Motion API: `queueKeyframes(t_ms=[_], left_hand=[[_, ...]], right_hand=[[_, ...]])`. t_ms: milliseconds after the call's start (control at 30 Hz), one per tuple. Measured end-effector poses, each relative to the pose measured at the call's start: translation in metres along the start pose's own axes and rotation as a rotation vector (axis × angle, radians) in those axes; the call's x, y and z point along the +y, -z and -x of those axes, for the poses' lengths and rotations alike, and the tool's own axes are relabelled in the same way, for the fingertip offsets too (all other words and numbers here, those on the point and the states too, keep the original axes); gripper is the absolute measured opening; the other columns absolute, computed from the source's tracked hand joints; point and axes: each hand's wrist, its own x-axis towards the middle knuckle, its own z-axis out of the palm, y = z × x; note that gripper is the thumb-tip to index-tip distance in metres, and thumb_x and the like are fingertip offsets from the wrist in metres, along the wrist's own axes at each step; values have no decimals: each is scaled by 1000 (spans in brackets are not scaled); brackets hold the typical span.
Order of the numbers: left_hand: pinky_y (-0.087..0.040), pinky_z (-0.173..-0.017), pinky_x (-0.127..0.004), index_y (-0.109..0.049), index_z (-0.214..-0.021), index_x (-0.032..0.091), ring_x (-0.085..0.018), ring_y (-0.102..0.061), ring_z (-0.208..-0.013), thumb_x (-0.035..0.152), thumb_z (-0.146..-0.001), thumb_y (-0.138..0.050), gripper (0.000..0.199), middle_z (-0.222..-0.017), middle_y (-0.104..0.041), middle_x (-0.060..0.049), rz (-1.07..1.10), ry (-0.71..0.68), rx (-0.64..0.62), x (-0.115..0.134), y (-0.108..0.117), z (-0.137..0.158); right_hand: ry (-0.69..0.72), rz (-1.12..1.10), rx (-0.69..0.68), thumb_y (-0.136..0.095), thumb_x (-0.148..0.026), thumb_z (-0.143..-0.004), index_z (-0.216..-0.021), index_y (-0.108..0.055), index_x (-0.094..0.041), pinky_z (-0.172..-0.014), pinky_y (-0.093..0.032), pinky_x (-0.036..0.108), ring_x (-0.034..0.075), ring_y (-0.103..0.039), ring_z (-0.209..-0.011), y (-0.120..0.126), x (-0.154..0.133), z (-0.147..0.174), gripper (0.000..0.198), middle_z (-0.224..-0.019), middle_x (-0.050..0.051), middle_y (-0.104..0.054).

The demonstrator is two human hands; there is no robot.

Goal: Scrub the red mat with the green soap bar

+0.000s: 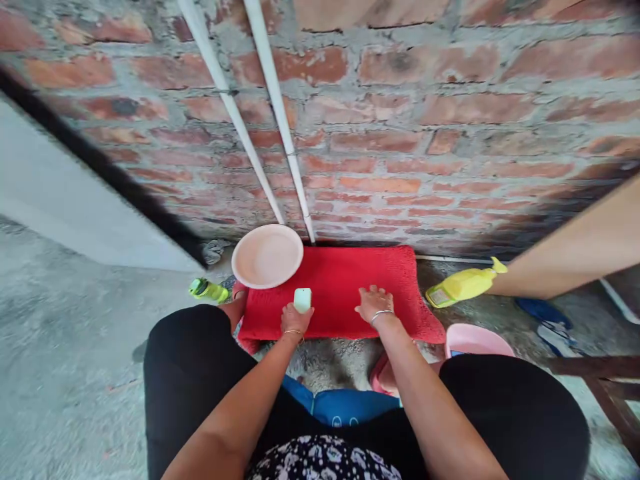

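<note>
A red cloth (pixel 340 287) with a towel-like texture lies over a low surface in front of me. My left hand (pixel 295 322) is closed around the lower part of a small pale green rectangular block (pixel 303 300), just over the cloth's front half. Its exact kind does not show. To the right, my right hand (pixel 375 304) rests palm down on or just above the cloth, with its fingers apart and nothing in them. A pale pink basin (pixel 267 257) sits on the cloth's back left corner.
A green bottle (pixel 209 291) is on the floor at left, and a yellow bag-like packet (pixel 463 285) at right. Near my right knee stands a pink tub (pixel 479 339). Blue-and-white slippers (pixel 553 327) lie farther right. Behind rises a brick wall (pixel 380 127) with two white pipes (pixel 277 100).
</note>
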Motion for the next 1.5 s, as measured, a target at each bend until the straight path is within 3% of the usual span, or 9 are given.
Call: queueKeyframes(t_ms=[167, 333, 500, 700, 967, 1100, 1200, 1367, 1500], left_hand=[[-49, -87, -39, -58, -112, 10, -33, -61, -111, 56, -72, -68, 62, -118, -61, -22, 5, 140, 75, -21, -4, -19], [-50, -86, -39, -57, -113, 9, -33, -62, -110, 54, -73, -69, 61, -119, -61, -23, 38, 234, 122, -24, -2, -37], [-49, -89, -39, -54, -118, 9, -32, -59, -113, 51, -73, -70, 63, -122, -58, -22, -10, 200, 80, 5, -16, -34], [-45, -96, -34, -52, -124, 16, -27, -54, -119, 53, -74, -67, 64, -130, -54, -16, -108, -121, -142, 42, -40, -7], [-48, -93, -36, -52, -123, 13, -29, -56, -117, 57, -77, -64, 65, -128, -55, -18, -117, 107, -11, 14, -12, -52], [-50, -89, -36, -50, -123, 13, -30, -55, -117, 55, -78, -63, 62, -127, -54, -19, -119, 162, 33, 25, -13, -60], [-50, -86, -35, -49, -123, 13, -29, -55, -115, 52, -78, -63, 61, -126, -53, -18, -150, 90, 44, 43, -29, -43], [-48, -90, -35, -50, -122, 18, -28, -51, -118, 53, -74, -67, 63, -128, -51, -14, -183, -292, -93, 52, -50, -5], [-47, -90, -35, -51, -120, 17, -28, -53, -115, 56, -75, -66, 61, -125, -53, -14, -123, -147, -16, 34, -40, -10]], right_hand=[[-298, 294, -147, -65, -50, -81, -154, -19, -30, -104, -35, 50, 37, -22, -143, -58, 48, -31, 89, -160, 15, -13], [-329, 344, -153, -67, -52, -77, -156, -10, -27, -100, -39, 50, 41, -17, -144, -93, 65, -36, 100, -160, 20, -4], [-303, 397, -147, -67, -56, -75, -155, -11, -25, -96, -40, 53, 43, -20, -142, -98, 63, -40, 102, -159, 23, -6], [-292, 426, -146, -67, -60, -74, -155, -12, -24, -95, -40, 52, 44, -22, -141, -100, 66, -40, 104, -158, 25, -9], [-274, 467, -118, -66, -58, -76, -155, -15, -23, -93, -41, 53, 46, -26, -138, -103, 65, -40, 101, -156, 27, -13], [-265, 467, -112, -69, -58, -74, -155, -15, -21, -91, -41, 54, 47, -26, -137, -105, 66, -43, 104, -155, 29, -13], [-267, 456, -121, -71, -65, -68, -154, -14, -21, -91, -40, 56, 48, -26, -137, -104, 67, -43, 112, -155, 30, -12], [-261, 464, -119, -69, -62, -72, -154, -15, -21, -91, -41, 56, 48, -27, -137, -103, 66, -42, 107, -155, 29, -13], [-263, 457, -117, -70, -61, -71, -154, -14, -21, -91, -40, 57, 48, -26, -137, -105, 67, -44, 108, -155, 30, -12]])
